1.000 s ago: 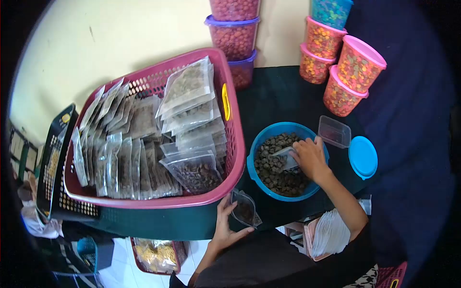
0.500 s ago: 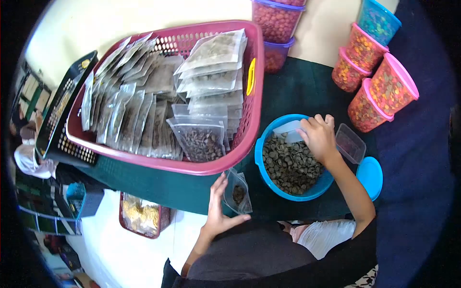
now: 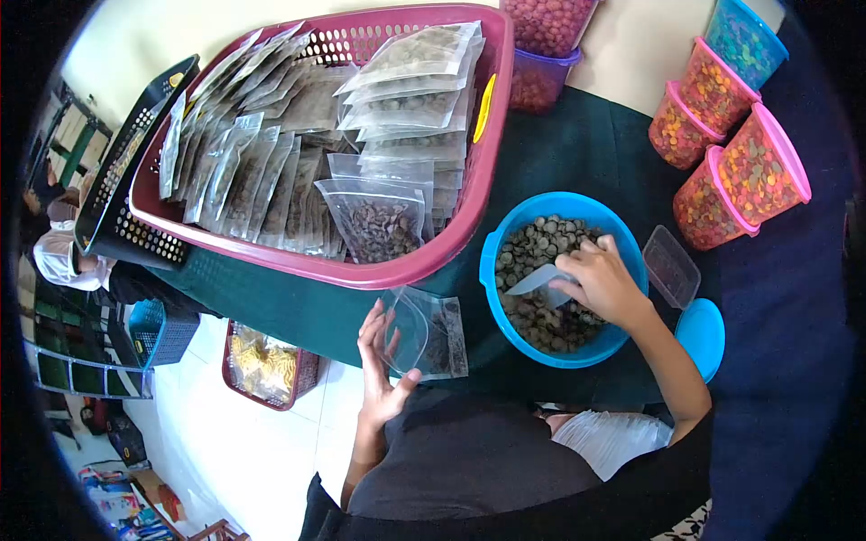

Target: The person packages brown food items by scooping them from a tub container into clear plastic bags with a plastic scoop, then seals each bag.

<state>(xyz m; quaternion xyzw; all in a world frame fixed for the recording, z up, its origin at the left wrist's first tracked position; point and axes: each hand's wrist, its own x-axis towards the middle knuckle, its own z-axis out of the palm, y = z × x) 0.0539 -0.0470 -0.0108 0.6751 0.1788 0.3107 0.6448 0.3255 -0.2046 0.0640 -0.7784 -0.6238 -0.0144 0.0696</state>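
My left hand (image 3: 382,356) has its fingers and thumb around the mouth of a clear plastic pouch (image 3: 442,338), which is spread wide; some dark bits show inside it. In my right hand (image 3: 603,281) is a translucent white scoop (image 3: 534,281), its blade down among small dark, flat round pieces (image 3: 550,335). These pieces fill much of a round blue tub (image 3: 494,311) on the table. Beyond my left hand stands a maroon basket (image 3: 361,275) packed with filled pouches (image 3: 383,225) of similar dark pieces.
A clear plastic box (image 3: 672,266) and a blue lid (image 3: 701,338) lie right of the tub. Pink-lidded tubs (image 3: 735,185) of colourful pieces stand at the far right. Left are a black basket (image 3: 135,234) and, lower down, another basket (image 3: 271,365). Another person (image 3: 68,257) is at far left.
The scoop has moved from the tub's far rim down into the pieces nearer me. My left hand has shifted left, and the pouch mouth now gapes wider. The whole view has shifted slightly.
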